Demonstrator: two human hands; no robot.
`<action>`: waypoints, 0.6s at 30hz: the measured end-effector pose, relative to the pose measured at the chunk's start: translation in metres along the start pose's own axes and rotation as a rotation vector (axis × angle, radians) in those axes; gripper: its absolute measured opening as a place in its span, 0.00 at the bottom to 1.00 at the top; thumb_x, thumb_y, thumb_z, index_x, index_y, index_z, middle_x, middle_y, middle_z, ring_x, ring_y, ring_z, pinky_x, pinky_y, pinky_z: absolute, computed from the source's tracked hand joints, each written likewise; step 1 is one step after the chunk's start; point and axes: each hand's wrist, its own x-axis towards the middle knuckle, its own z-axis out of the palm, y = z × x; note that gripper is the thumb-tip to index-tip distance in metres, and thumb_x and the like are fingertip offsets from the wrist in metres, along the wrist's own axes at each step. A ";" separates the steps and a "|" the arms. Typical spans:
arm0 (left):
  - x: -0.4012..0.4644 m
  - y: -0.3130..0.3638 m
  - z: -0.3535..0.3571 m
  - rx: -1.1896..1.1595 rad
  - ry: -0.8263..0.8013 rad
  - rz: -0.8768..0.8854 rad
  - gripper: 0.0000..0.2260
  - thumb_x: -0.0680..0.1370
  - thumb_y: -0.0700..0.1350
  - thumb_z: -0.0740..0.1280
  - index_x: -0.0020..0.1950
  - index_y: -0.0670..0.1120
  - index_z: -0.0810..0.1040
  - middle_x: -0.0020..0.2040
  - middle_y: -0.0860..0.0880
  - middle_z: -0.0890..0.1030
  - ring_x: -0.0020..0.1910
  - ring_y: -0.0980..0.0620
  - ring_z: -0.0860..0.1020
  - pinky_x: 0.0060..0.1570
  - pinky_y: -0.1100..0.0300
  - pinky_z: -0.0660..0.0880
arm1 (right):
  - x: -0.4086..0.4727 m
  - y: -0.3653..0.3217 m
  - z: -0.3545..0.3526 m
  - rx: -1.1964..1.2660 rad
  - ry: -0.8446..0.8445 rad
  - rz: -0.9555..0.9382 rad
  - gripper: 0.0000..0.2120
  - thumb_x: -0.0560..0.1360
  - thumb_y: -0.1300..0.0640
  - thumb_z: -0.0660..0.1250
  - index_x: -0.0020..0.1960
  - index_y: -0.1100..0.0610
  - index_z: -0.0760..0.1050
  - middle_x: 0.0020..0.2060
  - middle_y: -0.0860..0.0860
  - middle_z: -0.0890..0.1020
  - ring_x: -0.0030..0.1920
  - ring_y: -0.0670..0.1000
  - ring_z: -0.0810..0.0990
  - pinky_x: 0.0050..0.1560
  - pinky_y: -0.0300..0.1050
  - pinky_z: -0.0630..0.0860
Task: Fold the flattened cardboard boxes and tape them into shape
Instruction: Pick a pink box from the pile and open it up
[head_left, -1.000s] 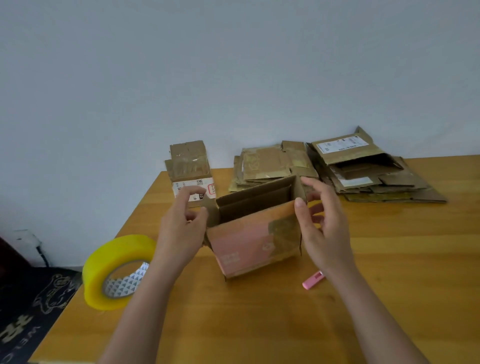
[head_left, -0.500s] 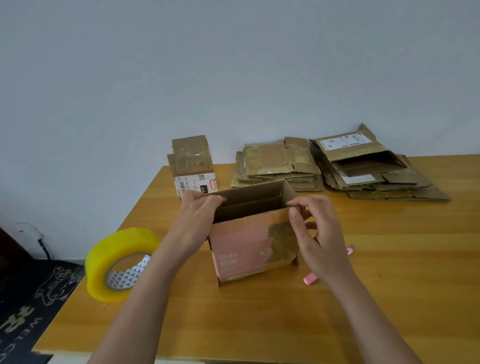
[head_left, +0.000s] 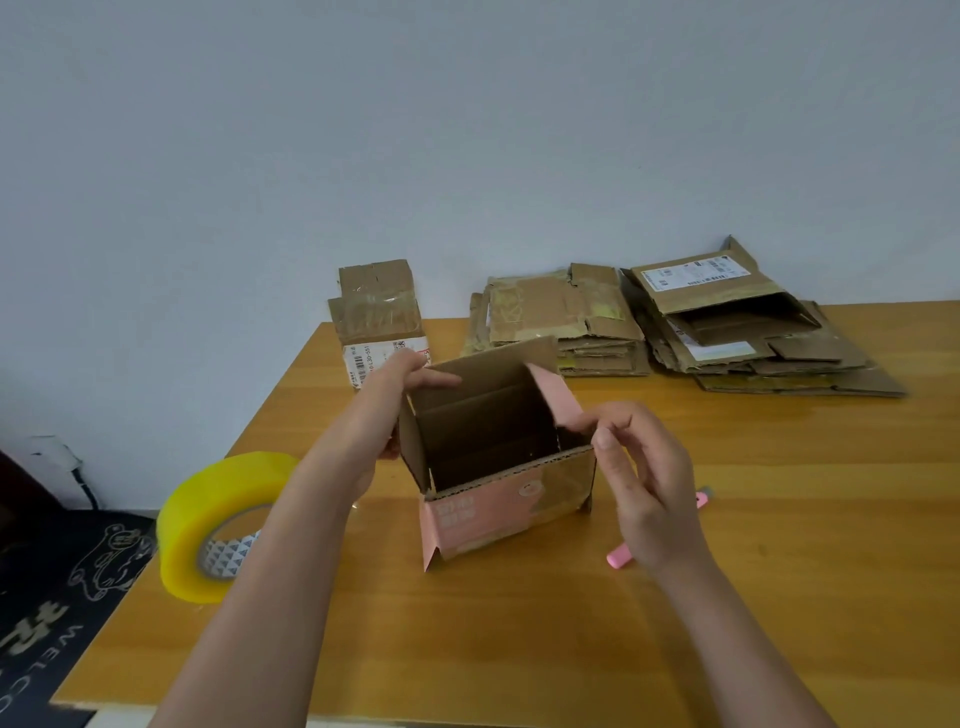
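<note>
A small pink-and-brown cardboard box (head_left: 493, 512) stands upright on the wooden table (head_left: 779, 519), its top open. My left hand (head_left: 387, 410) grips the box's left wall, with fingers over the top edge and inside. My right hand (head_left: 641, 478) pinches the pink right-hand flap (head_left: 558, 397) near the box's right corner. A big roll of yellow tape (head_left: 218, 525) stands on its edge at the table's left side, apart from both hands.
Two stacks of flattened cardboard boxes (head_left: 561, 322) (head_left: 748, 327) lie at the back by the wall. A folded taped box (head_left: 379, 317) stands at the back left. A pink cutter (head_left: 621, 557) lies partly hidden under my right wrist. A dark mat (head_left: 57, 587) covers the floor at left.
The box has been set squarer and its top spread open. My right hand moved from the right wall to pinching the pink flap, which now stands up. My left hand's fingers reach inside.
</note>
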 end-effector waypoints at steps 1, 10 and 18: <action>0.003 -0.001 0.001 -0.047 0.015 -0.017 0.24 0.83 0.58 0.48 0.51 0.56 0.84 0.58 0.50 0.78 0.55 0.44 0.75 0.56 0.46 0.74 | -0.001 0.000 0.001 0.020 -0.017 0.026 0.12 0.80 0.54 0.58 0.47 0.61 0.76 0.45 0.46 0.81 0.50 0.49 0.81 0.51 0.44 0.76; 0.000 -0.036 0.016 -0.080 0.072 0.333 0.23 0.82 0.45 0.63 0.75 0.62 0.64 0.64 0.51 0.74 0.41 0.53 0.75 0.38 0.64 0.75 | 0.008 0.005 0.003 -0.073 -0.022 0.129 0.14 0.79 0.45 0.59 0.53 0.52 0.78 0.49 0.44 0.80 0.55 0.49 0.78 0.51 0.45 0.77; 0.015 -0.049 0.007 -0.244 0.088 0.144 0.21 0.77 0.37 0.69 0.56 0.65 0.78 0.58 0.60 0.80 0.62 0.48 0.78 0.58 0.43 0.77 | 0.025 0.013 0.007 -0.105 -0.035 0.301 0.12 0.78 0.39 0.60 0.53 0.45 0.76 0.45 0.43 0.78 0.49 0.49 0.76 0.45 0.42 0.73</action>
